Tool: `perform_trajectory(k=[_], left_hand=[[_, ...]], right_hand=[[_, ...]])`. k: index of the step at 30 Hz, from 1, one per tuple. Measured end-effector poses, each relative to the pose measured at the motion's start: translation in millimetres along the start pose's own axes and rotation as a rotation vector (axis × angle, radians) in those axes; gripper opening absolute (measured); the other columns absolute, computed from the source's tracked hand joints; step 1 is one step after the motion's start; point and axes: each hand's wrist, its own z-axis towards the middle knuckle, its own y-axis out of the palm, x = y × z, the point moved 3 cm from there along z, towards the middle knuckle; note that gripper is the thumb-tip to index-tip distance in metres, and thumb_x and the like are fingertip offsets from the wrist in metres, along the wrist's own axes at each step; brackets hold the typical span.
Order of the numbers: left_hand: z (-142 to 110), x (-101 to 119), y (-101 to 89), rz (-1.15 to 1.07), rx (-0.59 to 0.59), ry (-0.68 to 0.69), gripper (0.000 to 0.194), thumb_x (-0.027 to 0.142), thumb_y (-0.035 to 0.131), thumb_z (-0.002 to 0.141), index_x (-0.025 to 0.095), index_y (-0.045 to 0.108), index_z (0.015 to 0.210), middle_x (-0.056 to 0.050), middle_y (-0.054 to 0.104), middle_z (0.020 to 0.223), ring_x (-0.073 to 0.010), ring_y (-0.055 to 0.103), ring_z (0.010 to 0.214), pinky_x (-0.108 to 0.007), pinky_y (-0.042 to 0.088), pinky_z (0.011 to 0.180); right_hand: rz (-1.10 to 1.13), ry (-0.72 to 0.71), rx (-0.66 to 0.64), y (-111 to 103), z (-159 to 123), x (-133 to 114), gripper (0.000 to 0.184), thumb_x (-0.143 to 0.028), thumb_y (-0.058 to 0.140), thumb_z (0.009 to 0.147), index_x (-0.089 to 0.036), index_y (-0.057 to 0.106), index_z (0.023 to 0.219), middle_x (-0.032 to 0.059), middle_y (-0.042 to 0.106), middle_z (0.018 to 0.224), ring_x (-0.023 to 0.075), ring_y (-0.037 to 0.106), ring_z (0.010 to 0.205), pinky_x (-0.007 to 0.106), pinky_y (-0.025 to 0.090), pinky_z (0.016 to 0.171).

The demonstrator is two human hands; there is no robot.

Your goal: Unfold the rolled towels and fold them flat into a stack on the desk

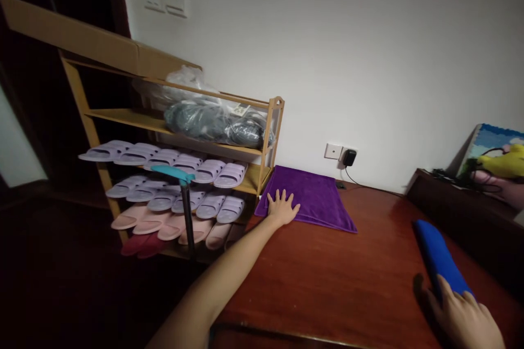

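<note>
My left hand (282, 209) lies flat with its fingers spread on the near left part of a purple cloth (317, 196). The cloth is spread out at the back left of a reddish-brown wooden table (335, 267), against the wall. At the lower right, my right hand (466, 313) has its fingers closed around the near end of a long, smooth blue object (440, 253). This object is held over the table's right side; its exact kind cannot be made out.
Left of the table stands a wooden shoe rack (270, 125) with lilac slippers (231, 174), pink slippers (153, 221) and a bagged grey bundle (213, 120). A handle with a turquoise grip (172, 173) rises before it. A black plug (349, 157) trails its cord behind the table.
</note>
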Motion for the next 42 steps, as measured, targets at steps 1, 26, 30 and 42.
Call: perform_trajectory(k=[1, 26, 30, 42], left_hand=[[-0.2, 0.7, -1.0, -0.008, 0.001, 0.001, 0.067, 0.061, 0.026, 0.088, 0.022, 0.040, 0.140, -0.016, 0.030, 0.148, -0.0413, 0.019, 0.136, -0.068, 0.008, 0.101], [-210.2, 96.1, -90.7, -0.258, -0.259, 0.777, 0.069, 0.060, 0.041, 0.088, 0.030, 0.020, 0.147, -0.007, 0.019, 0.154, -0.0328, 0.024, 0.137, -0.053, 0.024, 0.108], [-200.7, 62.7, -83.8, -0.199, -0.265, 0.728, 0.058, 0.046, 0.043, 0.092, 0.033, 0.024, 0.145, -0.005, 0.022, 0.153, -0.0285, 0.021, 0.139, -0.051, 0.020, 0.110], [-200.7, -11.7, -99.6, -0.119, -0.122, 0.827, 0.044, 0.032, 0.051, 0.092, 0.028, 0.044, 0.135, -0.005, 0.044, 0.142, -0.0214, 0.040, 0.130, -0.037, 0.031, 0.106]], right_hand=[[-0.041, 0.015, -0.027, -8.3, -2.8, -9.2, 0.045, -0.036, 0.032, 0.081, -0.023, 0.064, 0.110, 0.0175, 0.061, 0.111, 0.0328, 0.059, 0.080, 0.051, 0.044, 0.068], [0.588, -0.080, -0.244, -68.1, 35.0, -111.0, 0.057, -0.056, 0.033, 0.090, -0.024, 0.045, 0.136, 0.0082, 0.043, 0.141, 0.0236, 0.038, 0.131, 0.045, 0.029, 0.106], [0.571, -0.228, -0.390, -48.3, 19.4, -107.5, 0.059, -0.055, 0.036, 0.090, -0.033, 0.027, 0.144, 0.0067, 0.030, 0.148, 0.0233, 0.026, 0.137, 0.051, 0.023, 0.106], [0.505, -0.388, -0.223, -73.2, -25.3, -108.3, 0.052, -0.045, 0.046, 0.089, -0.037, 0.037, 0.139, 0.0054, 0.036, 0.145, 0.0255, 0.039, 0.129, 0.050, 0.031, 0.100]])
